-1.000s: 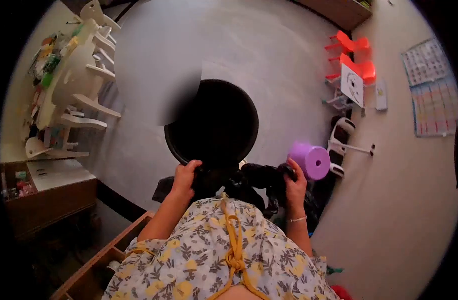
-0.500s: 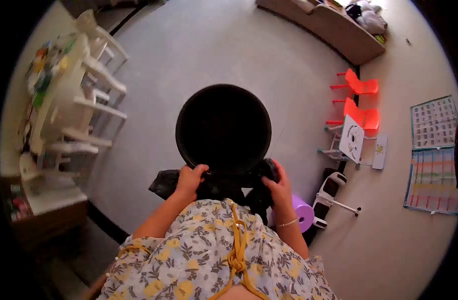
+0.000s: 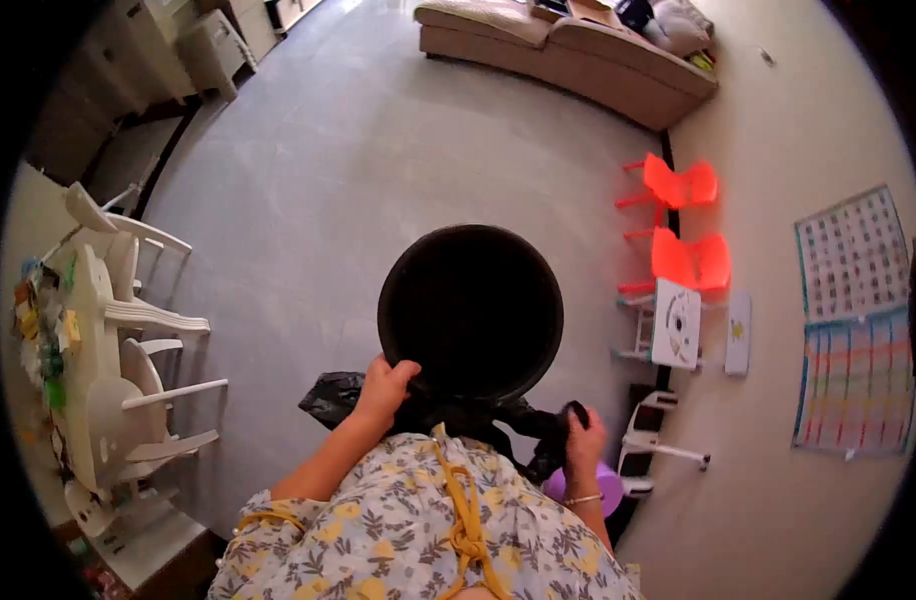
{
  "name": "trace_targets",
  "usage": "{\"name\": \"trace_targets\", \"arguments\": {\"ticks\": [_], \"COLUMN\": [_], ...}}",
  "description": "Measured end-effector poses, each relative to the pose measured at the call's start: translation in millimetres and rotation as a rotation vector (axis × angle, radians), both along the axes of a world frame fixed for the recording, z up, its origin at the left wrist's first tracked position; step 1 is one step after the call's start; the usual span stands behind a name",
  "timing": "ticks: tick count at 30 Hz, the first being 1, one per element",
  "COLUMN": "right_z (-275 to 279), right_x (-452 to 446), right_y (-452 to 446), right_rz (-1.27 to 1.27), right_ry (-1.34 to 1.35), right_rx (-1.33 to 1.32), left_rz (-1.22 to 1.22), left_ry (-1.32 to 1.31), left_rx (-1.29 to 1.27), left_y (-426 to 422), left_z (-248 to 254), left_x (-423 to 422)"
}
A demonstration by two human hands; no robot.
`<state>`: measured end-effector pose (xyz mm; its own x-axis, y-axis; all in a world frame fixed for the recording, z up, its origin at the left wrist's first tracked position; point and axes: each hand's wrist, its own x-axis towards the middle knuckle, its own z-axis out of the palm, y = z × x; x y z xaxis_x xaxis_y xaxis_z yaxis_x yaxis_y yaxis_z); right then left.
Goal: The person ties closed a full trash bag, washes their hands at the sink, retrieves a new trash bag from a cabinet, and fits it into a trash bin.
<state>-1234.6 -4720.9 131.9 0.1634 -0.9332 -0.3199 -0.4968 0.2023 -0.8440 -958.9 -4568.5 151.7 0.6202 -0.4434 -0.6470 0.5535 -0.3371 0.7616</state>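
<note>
A round black bin stands mouth-up in front of me, its inside too dark to make out. My left hand is closed on the near left part of its rim, thumb on top. A crumpled black plastic bag lies along the near side of the bin, between it and my floral top. Its right end is gripped by my right hand, apart from the bin. Whether the left fingers also pinch some of the bag is hidden.
White chairs and a cluttered table line the left. Along the right wall stand orange chairs, a small white table and a white-framed stand. A purple roll is beside my right wrist. A sofa is at the back.
My right hand has moved right and down, away from the rim, stretching the bag out with it. My left hand stays on the rim. The whole view has shifted.
</note>
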Motion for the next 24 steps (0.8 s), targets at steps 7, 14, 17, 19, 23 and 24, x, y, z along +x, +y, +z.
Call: {"name": "trace_targets", "arguments": {"ticks": [7,14,17,19,23,24], "right_z": [-24,-31,-25,-17,-4,-7], "right_x": [188,371,432,465,524,535], "right_y": [-175,-273,-314,-330,-379,-390], "right_rz": [0.336,0.529,0.391,0.275,0.006,-0.01], "right_ry": [-0.499,-0.216,-0.196,-0.135,-0.093,-0.085], "right_rx": [0.728,0.495,0.493,0.458,0.418,0.431], "left_rz": [0.069,-0.051,-0.265,-0.62,-1.152,-1.208], "left_ry": [-0.085,-0.051,-0.054,-0.086,-0.253,-0.379], "left_rx": [0.13,0.078,-0.002,0.07,-0.051,-0.085], "left_y": [-99,-180,-218,-240,-297,-309], "left_z": [3,-16,-14,-2,-10,-14], "left_x": [75,229,318,382,495,518]}}
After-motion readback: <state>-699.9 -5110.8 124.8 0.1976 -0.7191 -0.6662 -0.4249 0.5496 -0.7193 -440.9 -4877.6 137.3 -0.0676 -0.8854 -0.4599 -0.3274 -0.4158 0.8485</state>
